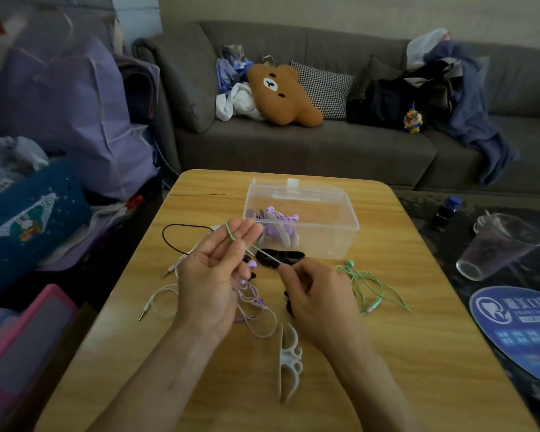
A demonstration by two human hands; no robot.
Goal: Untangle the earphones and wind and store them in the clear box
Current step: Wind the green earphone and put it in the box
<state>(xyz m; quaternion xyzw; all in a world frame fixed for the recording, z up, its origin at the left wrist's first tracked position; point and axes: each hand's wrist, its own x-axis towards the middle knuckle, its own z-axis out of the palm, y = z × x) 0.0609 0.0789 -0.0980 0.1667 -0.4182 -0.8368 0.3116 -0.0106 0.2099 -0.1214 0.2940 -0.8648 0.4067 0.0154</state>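
My left hand (214, 275) is raised palm up with straight fingers, and a green earphone cord (235, 237) loops over them. My right hand (317, 296) pinches the same cord, stretched between both hands. The rest of the green earphones (376, 286) lies on the table to the right. The clear box (321, 213) stands open behind my hands, with wound purple earphones (278, 227) inside. A lilac tangle (256, 310) lies under my hands. White cords (161, 299) and a black cord (181, 233) lie to the left.
A white cord winder (289, 360) lies near the front of the wooden table (418, 353), and a black winder (282, 255) in front of the box. A plastic cup (501, 246) lies tipped at the right. A sofa stands behind, bags at the left.
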